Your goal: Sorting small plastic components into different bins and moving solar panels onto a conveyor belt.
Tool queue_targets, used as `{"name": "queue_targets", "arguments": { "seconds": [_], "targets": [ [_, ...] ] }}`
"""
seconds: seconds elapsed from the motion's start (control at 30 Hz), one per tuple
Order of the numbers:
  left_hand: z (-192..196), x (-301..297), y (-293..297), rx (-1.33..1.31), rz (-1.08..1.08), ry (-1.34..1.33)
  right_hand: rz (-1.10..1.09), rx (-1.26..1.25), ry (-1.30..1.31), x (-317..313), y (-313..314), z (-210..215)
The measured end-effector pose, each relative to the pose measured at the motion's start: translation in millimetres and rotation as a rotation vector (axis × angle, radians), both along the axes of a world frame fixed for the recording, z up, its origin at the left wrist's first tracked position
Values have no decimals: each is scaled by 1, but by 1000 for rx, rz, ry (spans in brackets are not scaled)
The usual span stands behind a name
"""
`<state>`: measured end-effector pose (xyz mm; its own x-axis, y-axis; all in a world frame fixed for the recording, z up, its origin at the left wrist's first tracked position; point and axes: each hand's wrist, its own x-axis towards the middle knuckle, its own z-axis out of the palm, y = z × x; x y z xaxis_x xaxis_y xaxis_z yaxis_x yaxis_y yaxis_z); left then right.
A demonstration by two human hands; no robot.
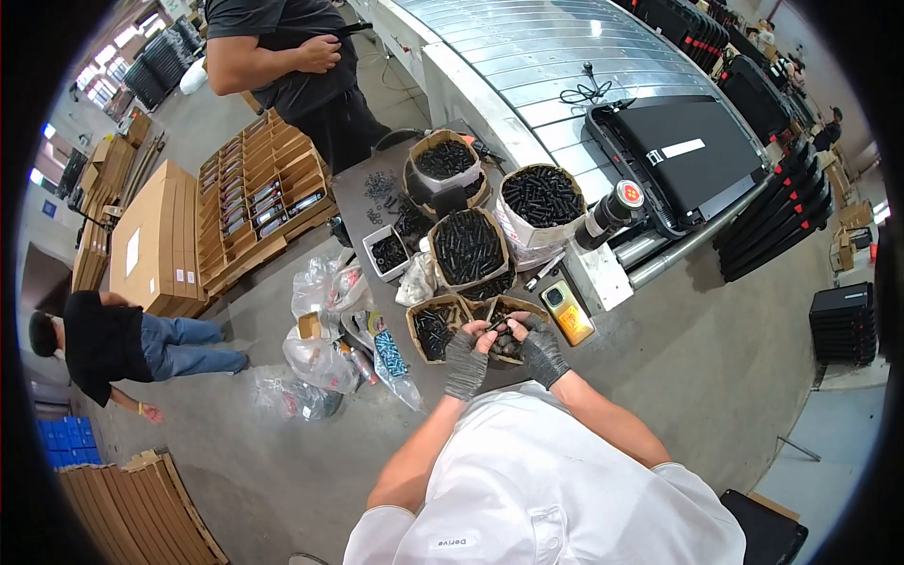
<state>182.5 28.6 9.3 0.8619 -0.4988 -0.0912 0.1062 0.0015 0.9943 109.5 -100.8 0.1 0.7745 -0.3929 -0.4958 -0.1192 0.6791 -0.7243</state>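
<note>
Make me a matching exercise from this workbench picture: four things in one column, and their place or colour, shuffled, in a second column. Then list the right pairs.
Things
1. Left hand
2. Phone
3. Flat black machine
4. Plastic bags

Place or colour
A. Yellow case, lying right of the hands
B. On the silver conveyor at upper right
C. Grey fingerless glove, over a small box of dark parts
D. Crumpled on the bench, left of the hands

Pairs: 1-C, 2-A, 3-B, 4-D

Both gloved hands, left hand (465,358) and right hand (539,347), meet over a box of black bolts (435,329) (cardboard).
</note>
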Motion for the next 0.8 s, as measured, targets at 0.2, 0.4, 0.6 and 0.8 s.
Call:
{"name": "queue_targets", "arguments": {
  "seconds": [0.2,0.4,0.6,0.8],
  "targets": [
    [-5,1,-1,-46,15,57,11,-417,21,5,3,8],
    [-22,5,-3,-48,45,111,-39,-681,24,9,13,11],
    [-25,6,-2,-70,37,188,-53,-729,-5,9,17,15],
    [-25,7,-2,-92,62,275,-10,-854,23,8,18,23]
  ]
}}
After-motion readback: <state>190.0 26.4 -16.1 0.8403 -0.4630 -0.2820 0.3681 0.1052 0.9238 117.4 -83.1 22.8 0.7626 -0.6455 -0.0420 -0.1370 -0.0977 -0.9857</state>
